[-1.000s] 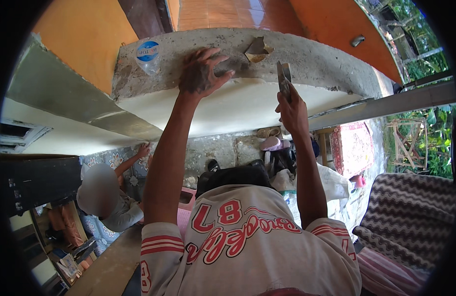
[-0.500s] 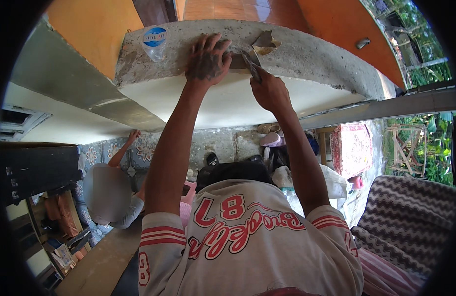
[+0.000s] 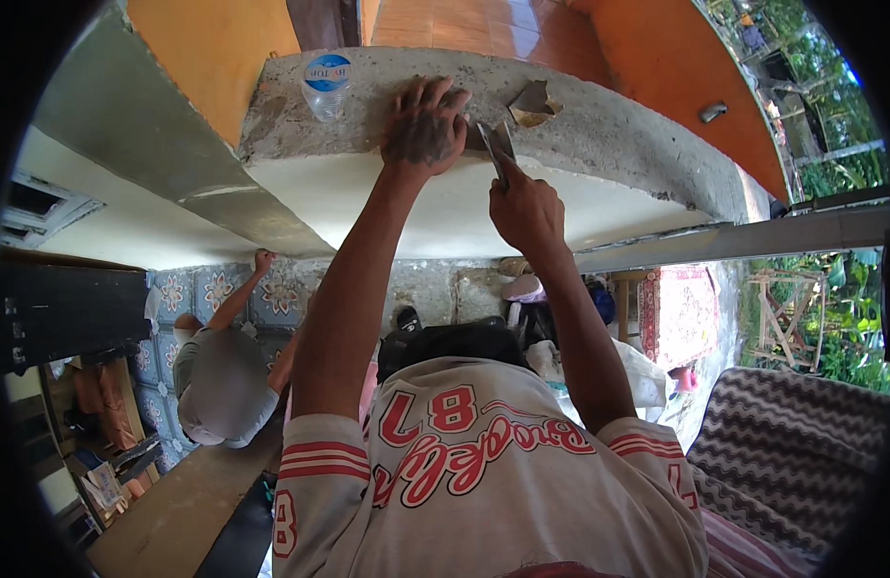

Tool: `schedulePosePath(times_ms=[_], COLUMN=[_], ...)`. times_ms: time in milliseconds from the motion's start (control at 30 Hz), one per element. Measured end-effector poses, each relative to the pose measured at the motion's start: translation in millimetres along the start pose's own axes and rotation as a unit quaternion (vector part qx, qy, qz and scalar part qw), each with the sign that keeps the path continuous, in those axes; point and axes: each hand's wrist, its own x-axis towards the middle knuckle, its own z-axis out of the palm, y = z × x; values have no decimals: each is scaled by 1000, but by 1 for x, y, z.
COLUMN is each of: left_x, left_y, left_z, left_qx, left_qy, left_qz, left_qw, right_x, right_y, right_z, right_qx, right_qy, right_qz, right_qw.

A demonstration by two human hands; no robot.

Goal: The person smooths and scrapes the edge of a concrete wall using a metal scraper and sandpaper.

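My left hand point(image 3: 425, 132) lies with fingers spread on the rough concrete ledge point(image 3: 618, 130), above its smooth white face point(image 3: 358, 207). My right hand point(image 3: 527, 217) grips a flat metal scraper-like tool point(image 3: 501, 152), its blade at the ledge's edge just right of my left fingers, over a dark patch; whether it touches cannot be told. A clear plastic cup point(image 3: 326, 85) with a blue lid stands left of my left hand. A torn brownish scrap point(image 3: 534, 102) lies beyond the tool.
At lower left another person point(image 3: 199, 385) reaches toward the wall by patterned tiles point(image 3: 218, 289), beside a black cabinet point(image 3: 74, 308). Footwear and sacks point(image 3: 637, 376) lie below the ledge. A grey rail point(image 3: 801, 231) runs right; a striped cloth point(image 3: 782, 453) is at lower right.
My right hand has moved left with the tool to beside my left hand, whose fingers now lie flatter on the ledge. The view has shifted slightly; the other person has leaned.
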Motion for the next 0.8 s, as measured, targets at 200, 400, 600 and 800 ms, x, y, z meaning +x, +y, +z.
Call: schedulePosePath(times_ms=[200, 400, 600, 800], left_x=[-3, 1, -2, -2], left_y=[-8, 2, -5, -6], left_z=[2, 0, 0, -2], left_qx=[7, -12, 9, -12], left_qy=[7, 10, 12, 7], left_qz=[18, 7, 19, 18], left_qw=[1000, 1000, 1000, 1000], right_x=[9, 5, -4, -6], right_y=[-7, 48, -21, 40], right_z=[0, -12, 2, -13], right_qx=[24, 5, 28, 3], right_qy=[13, 33, -1, 38], right_qz=[-8, 60, 9, 71], right_qw=[1000, 998, 1000, 997])
